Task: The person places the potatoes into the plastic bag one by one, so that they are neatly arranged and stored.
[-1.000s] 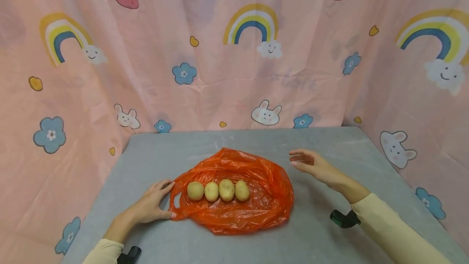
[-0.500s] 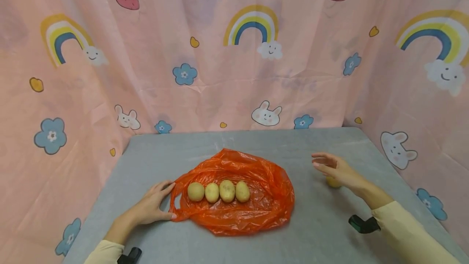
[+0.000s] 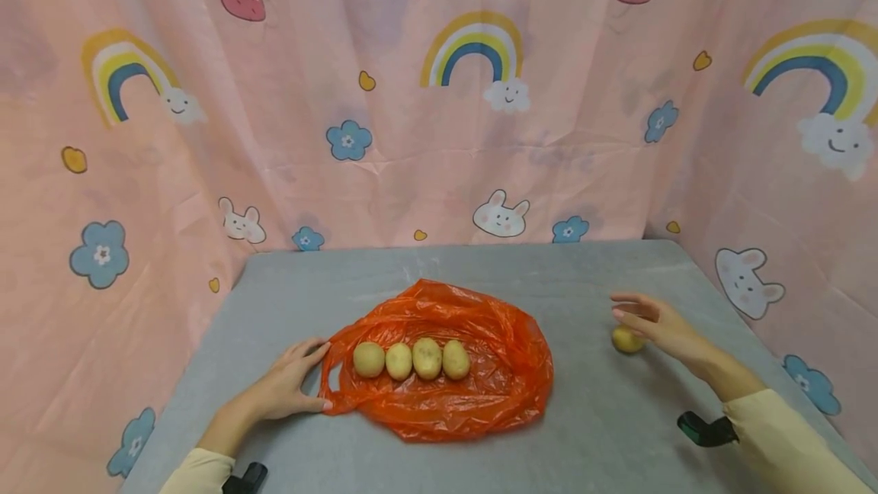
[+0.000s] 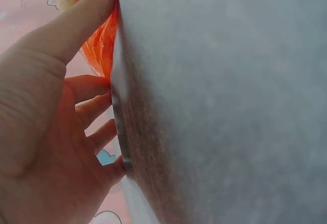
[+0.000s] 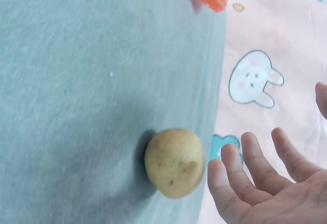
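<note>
An orange-red plastic bag (image 3: 494, 319) lies spread on the table, with several potatoes (image 3: 427, 359) in a row on it. My left hand (image 3: 274, 389) rests at the bag's left end, thumb and fingers spread, fingertips touching the plastic by the handle loop. In the left wrist view the thumb (image 4: 76, 25) presses on the orange edge. To the right of the bag sits a single potato (image 3: 626, 340) on the table. Above and beside it hovers my right hand (image 3: 661, 328), its fingers loosely bent around nothing. The right wrist view has this potato (image 5: 174, 164) apart from the fingertips.
A grey table (image 3: 583, 418) carries everything. Behind it and along both sides hangs a pink curtain (image 3: 405, 174) printed with rainbows, rabbits and flowers. A dark wrist device (image 3: 706, 429) sticks out below the right sleeve.
My right hand has moved right, away from the bag, and the single potato beneath it has come into view. The left hand and the row of potatoes have stayed in place.
</note>
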